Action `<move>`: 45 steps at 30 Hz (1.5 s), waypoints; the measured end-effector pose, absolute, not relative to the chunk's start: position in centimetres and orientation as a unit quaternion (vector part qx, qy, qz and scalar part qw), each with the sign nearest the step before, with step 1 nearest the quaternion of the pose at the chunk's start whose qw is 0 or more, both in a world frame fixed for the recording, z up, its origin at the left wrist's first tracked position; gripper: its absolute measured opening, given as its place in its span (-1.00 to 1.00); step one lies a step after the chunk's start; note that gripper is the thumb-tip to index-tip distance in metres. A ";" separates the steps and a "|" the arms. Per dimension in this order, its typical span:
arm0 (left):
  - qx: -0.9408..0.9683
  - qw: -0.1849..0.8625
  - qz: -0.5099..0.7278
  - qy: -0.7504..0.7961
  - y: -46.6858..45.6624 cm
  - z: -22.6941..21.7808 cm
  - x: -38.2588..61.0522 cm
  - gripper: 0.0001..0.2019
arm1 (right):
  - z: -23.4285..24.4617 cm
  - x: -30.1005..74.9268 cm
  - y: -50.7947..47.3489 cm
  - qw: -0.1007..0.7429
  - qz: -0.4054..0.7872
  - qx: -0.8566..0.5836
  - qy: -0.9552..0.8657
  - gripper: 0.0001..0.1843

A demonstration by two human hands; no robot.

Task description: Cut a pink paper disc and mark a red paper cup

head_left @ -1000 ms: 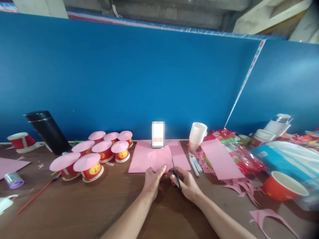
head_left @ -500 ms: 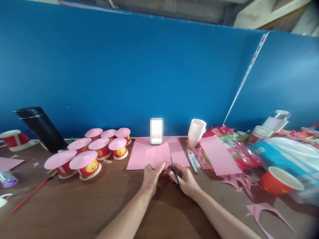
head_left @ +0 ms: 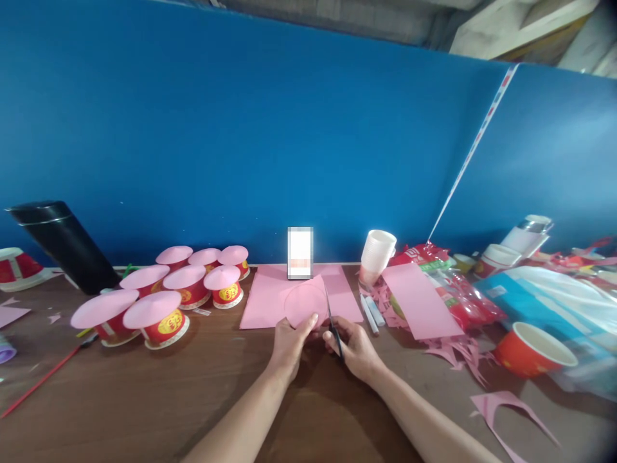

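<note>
Pinched in my left hand [head_left: 292, 344] is a piece of pink paper [head_left: 304, 301] with a round outline drawn on it. My right hand [head_left: 354, 344] grips a pair of black-handled scissors [head_left: 335, 334], their blades pointing away from me along the paper's right edge. Whether the blades are parted is too fine to tell. Behind the held piece lies a stack of pink sheets [head_left: 264, 296]. A small upright white screen [head_left: 300, 252], blurred out, stands at the back of that stack.
Several red paper cups with pink cone tops [head_left: 157, 315] stand at left, near a black flask [head_left: 62, 247] and a red brush [head_left: 41, 381]. At right are stacked white cups [head_left: 377, 254], markers [head_left: 370, 314], pink scraps [head_left: 511, 405] and an orange cup [head_left: 533, 350].
The view has turned slightly to the right, so objects on the table sit further left. Both hands keep their hold on the paper and scissors, with little visible movement.
</note>
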State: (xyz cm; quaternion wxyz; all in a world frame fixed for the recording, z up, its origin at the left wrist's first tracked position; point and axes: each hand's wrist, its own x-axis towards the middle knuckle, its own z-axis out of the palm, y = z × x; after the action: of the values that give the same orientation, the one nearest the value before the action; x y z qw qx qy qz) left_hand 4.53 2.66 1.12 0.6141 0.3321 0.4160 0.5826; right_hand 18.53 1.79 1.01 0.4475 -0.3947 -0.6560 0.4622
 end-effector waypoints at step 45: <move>0.351 0.604 0.561 0.444 2.9 0.7 4.1 -0.64 | 0.8 18.6 1.9 0.437 0.459 -0.410 -0.656 -0.78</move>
State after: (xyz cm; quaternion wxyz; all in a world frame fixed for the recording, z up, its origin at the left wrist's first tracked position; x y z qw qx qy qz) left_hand 4.13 2.89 0.72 0.6040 0.3506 0.4439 0.5614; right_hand 18.64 1.94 0.76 0.4368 -0.4095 -0.6562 0.4592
